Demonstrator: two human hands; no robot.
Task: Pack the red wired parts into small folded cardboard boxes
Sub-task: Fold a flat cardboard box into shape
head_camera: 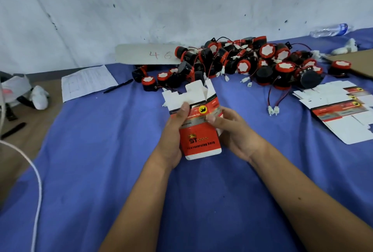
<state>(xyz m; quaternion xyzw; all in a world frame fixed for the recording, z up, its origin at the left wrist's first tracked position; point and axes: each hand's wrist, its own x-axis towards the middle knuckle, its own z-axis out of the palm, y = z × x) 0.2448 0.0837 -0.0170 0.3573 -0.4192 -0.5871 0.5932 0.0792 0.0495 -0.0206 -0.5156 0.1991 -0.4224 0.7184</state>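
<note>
Both hands hold a red and white cardboard box (198, 136) upright above the blue cloth, its white top flaps standing open. My left hand (173, 130) grips its left side, thumb on the front. My right hand (234, 130) grips its right side, thumb pressing the front near the yellow sticker. Behind it lies a heap of red and black wired parts (242, 61) with red-black leads and white plugs. The inside of the box is hidden.
A stack of flat unfolded boxes (339, 108) lies at the right. A paper sheet (88, 82) and a pen (118, 86) lie at the back left. A card marked 46 (149, 53) leans on the wall. A water bottle (331, 29) lies far right. A white cord (34, 171) runs down the left.
</note>
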